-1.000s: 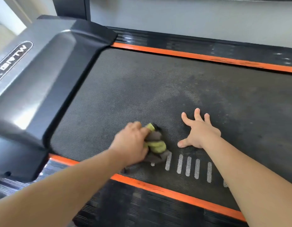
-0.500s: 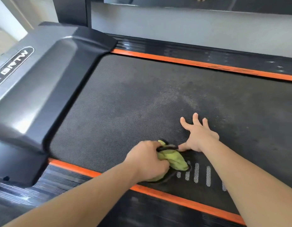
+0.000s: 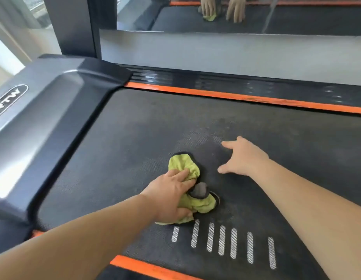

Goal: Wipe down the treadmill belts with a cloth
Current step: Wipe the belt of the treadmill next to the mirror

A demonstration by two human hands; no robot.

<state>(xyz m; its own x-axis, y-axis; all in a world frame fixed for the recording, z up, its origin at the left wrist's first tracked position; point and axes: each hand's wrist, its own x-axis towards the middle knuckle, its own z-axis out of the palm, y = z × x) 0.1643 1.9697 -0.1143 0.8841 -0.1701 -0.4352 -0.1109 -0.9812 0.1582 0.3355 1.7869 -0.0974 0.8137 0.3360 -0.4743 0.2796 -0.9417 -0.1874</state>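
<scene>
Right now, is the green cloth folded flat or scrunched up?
Scrunched: the yellow-green microfibre cloth bunches in lumps, gripped by the left hand.

Single head camera, close above treadmill belt (image 3: 135, 138), angled forward-down toward wall mirror (image 3: 297, 17).

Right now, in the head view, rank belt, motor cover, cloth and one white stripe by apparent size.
1. belt
2. motor cover
3. cloth, partly under the left hand
4. white stripe

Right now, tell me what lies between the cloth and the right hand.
Nothing but bare treadmill belt; the head view shows cloth and right hand apart.
</scene>
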